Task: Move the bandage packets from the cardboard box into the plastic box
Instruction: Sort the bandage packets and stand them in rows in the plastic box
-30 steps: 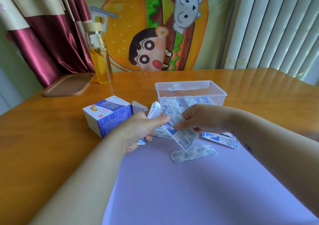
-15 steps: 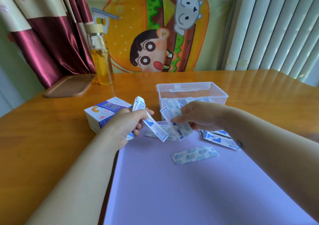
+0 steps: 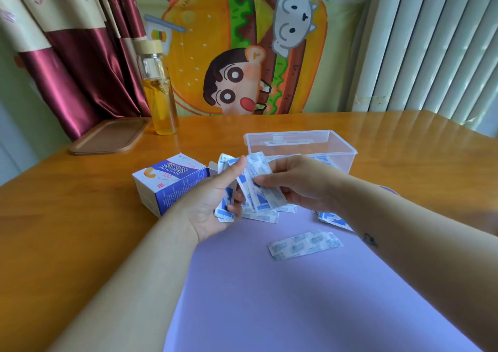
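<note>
Bandage packets (image 3: 258,189) are clamped between the fingers of the left hand (image 3: 213,203) and the right hand (image 3: 296,184), held above the bench (image 3: 67,216) between the cardboard box (image 3: 167,184) and the plastic box (image 3: 299,146). One loose packet (image 3: 304,245) is seen lying on the purple mat (image 3: 269,297).

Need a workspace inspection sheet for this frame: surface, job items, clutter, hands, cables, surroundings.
Surface: wooden table with a purple mat at the near edge.
Job's things: cardboard box on its side, flap open; clear plastic box lidless, some packets inside; loose packets on the mat, one lone packet nearer.
Clutter: bottle of yellow liquid; brown tray.
Grippers: left hand and right hand both grip bandage packets.
Cables: nothing seen.
Surroundings: red curtain, cartoon cloth, white blinds.
</note>
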The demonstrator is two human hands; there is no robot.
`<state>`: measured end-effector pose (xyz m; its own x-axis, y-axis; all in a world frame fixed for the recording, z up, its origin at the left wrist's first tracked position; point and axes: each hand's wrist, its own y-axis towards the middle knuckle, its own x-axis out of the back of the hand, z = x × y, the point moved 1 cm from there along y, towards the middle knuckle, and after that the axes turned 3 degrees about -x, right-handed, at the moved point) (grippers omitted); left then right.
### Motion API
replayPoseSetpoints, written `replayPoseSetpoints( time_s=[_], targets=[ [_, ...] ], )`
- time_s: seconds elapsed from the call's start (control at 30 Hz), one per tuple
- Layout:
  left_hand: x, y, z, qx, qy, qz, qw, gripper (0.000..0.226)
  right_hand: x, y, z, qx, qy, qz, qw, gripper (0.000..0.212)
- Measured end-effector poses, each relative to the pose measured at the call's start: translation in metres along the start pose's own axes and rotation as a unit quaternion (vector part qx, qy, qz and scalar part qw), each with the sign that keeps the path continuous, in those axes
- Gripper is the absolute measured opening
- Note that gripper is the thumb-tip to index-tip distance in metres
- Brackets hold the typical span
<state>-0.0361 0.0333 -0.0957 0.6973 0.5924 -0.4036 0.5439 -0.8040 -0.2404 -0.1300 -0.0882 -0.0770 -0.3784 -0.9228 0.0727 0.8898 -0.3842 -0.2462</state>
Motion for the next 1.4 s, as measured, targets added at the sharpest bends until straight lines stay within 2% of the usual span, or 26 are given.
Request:
replayPoseSetpoints(
  time_s=[0.13,0.3,0.4,0.43,0.5,0.53,0.6,0.63,0.7,0.8,1.0,1.07,1.13,1.23,1.3,1.4],
  targets=[
    [-0.011,-0.005,0.005,-0.003,0.011,-0.040,0.999,0.017,-0.013,0.002,0.001,0.055,-0.039,-0.061,0.996,0.008],
    [-0.010,-0.006,0.001,-0.017,-0.072,-0.057,0.996,0.023,-0.004,0.007,0.002,0.062,-0.079,-0.101,0.990,0.009],
    [-0.006,-0.002,0.000,-0.025,-0.145,-0.068,0.987,0.022,0.006,0.008,0.000,0.039,-0.154,-0.103,0.982,0.029],
    [-0.004,0.000,-0.001,-0.026,-0.170,-0.078,0.982,0.021,0.008,0.007,-0.001,0.033,-0.227,-0.101,0.968,0.036],
    [-0.001,0.003,-0.001,-0.024,-0.198,-0.095,0.975,0.020,0.012,0.005,-0.005,0.060,-0.389,-0.116,0.912,0.041],
    [0.001,0.004,-0.001,-0.022,-0.206,-0.099,0.973,0.020,0.015,0.005,-0.008,0.091,-0.430,-0.133,0.888,0.041],
    [0.004,0.005,-0.002,-0.021,-0.210,-0.094,0.973,0.023,0.020,-0.001,-0.007,0.127,-0.441,-0.147,0.876,0.033],
    [0.005,0.006,-0.003,-0.024,-0.207,-0.089,0.974,0.024,0.021,-0.005,-0.004,0.128,-0.452,-0.130,0.873,0.028],
    [0.004,0.006,-0.003,-0.029,-0.192,-0.084,0.977,0.025,0.023,-0.014,0.000,0.088,-0.516,-0.044,0.851,0.021],
    [0.000,0.005,-0.002,-0.031,-0.166,-0.069,0.983,0.025,0.020,-0.026,0.001,-0.004,-0.632,0.099,0.769,0.030],
    [0.001,0.003,-0.005,-0.043,-0.167,-0.066,0.983,0.026,0.016,-0.022,-0.004,-0.067,-0.701,0.140,0.696,0.035],
    [0.003,0.002,-0.006,-0.046,-0.166,-0.073,0.982,0.026,0.017,-0.020,-0.004,-0.082,-0.718,0.166,0.671,0.031],
    [0.002,0.001,-0.006,-0.047,-0.166,-0.074,0.982,0.025,0.019,-0.021,-0.004,-0.074,-0.706,0.173,0.683,0.025],
    [0.002,0.001,-0.008,-0.050,-0.174,-0.067,0.981,0.024,0.024,-0.018,0.005,-0.027,-0.629,0.106,0.770,0.026],
    [0.003,0.001,-0.009,-0.052,-0.176,-0.068,0.981,0.024,0.026,-0.011,0.010,0.000,-0.581,0.064,0.812,0.025],
    [0.006,0.000,-0.011,-0.055,-0.183,-0.072,0.979,0.023,0.022,-0.001,0.011,0.006,-0.485,0.059,0.872,0.030]
  ],
)
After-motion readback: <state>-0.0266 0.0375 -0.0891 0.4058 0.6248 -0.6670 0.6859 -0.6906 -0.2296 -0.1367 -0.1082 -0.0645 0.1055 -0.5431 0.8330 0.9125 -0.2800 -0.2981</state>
